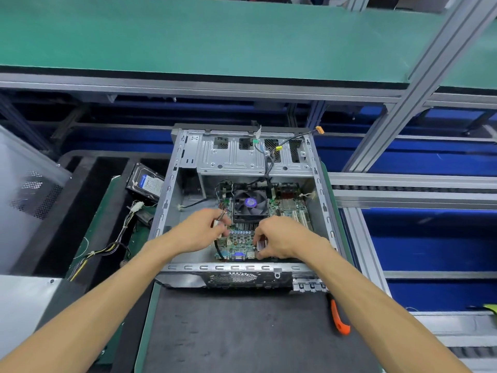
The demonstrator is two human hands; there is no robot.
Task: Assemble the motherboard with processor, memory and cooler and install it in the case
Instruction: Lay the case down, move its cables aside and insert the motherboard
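An open computer case [243, 208] lies on a dark mat [242, 332] on the counter, with the motherboard [239, 242] and its fan cooler [250, 204] seated inside. The left hand [200, 232] pinches a small wired connector [218, 223] over the board's left edge, while the right hand [282, 239] curls its fingers around the board's near right edge. A hard drive [145, 181] sits just left of the case, and an orange-handled tool [339, 317] lies on the mat at right.

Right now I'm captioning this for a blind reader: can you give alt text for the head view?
Both hands work inside an open computer case on the motherboard, which carries a fan cooler; the left hand pinches a small cable connector, the right hand grips the board's near edge. A hard drive lies left, an orange-handled tool right.
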